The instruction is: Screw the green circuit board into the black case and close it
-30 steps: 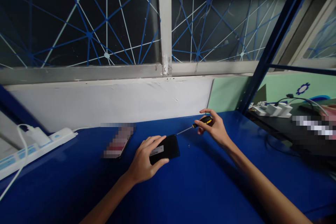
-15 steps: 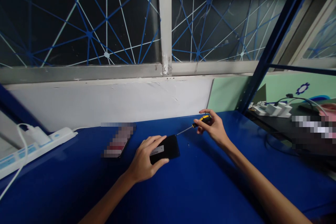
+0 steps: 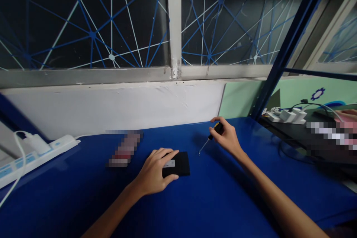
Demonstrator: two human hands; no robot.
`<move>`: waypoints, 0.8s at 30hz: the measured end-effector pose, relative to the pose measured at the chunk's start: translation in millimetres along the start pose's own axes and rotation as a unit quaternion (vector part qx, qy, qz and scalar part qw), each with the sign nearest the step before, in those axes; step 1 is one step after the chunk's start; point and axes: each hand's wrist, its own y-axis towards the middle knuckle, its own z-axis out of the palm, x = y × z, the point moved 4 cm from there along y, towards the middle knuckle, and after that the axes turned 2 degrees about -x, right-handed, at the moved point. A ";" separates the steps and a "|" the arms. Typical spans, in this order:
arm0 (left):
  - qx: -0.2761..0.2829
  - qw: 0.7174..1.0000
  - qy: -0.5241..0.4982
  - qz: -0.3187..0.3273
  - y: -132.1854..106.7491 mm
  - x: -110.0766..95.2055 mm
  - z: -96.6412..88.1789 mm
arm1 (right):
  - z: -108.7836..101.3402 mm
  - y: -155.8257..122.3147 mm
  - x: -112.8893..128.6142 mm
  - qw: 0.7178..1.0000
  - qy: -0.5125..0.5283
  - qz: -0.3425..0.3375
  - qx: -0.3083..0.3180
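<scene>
My left hand (image 3: pixel 154 171) is closed around the left part of a flat black rectangular case (image 3: pixel 182 163) on the blue table, thumb on its near edge and fingers over the far edge. A silver label (image 3: pixel 169 163) on its upper face is partly covered by the fingers. To the right, my right hand (image 3: pixel 227 135) grips the black-and-yellow handle of a screwdriver (image 3: pixel 205 145). Its thin shaft slants down to the left, and the tip is at a tiny shiny bit, perhaps a screw, on the table, apart from the case.
On the blue table (image 3: pixel 178 208), a blurred-out phone-like object (image 3: pixel 125 148) lies left of the case. A white power strip (image 3: pixel 41 156) with a plug and cable runs along the left. At right, a dark neighbouring surface holds white chargers (image 3: pixel 292 116) and cables behind a blue post (image 3: pixel 281 63).
The screwdriver tip has moved from the case's far right corner down and right to the table, its shaft now steeper. The case has turned slightly and lies nearer me.
</scene>
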 end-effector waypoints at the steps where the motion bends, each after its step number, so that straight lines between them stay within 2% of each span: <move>1: 0.002 1.000 0.001 0.000 -0.1 -0.1 0.3 | 1.0 -0.6 1.0 1.000 -0.003 0.000 0.004; 13: 0.010 1.000 0.002 0.005 1.7 -3.6 -3.9 | 1.5 -1.2 3.4 1.000 -0.014 -0.006 0.000; 17: -0.032 0.999 -0.027 0.016 4.8 -12.8 -9.5 | 5.2 -2.1 2.6 0.996 0.085 0.031 0.007; 20: -0.070 0.996 -0.059 0.019 7.0 -20.0 -11.4 | 12.1 -4.7 6.4 0.984 0.168 0.054 0.015; 24: -0.089 0.992 -0.091 0.014 8.6 -25.6 -9.5 | 22.8 -11.7 18.2 0.965 0.248 0.083 0.034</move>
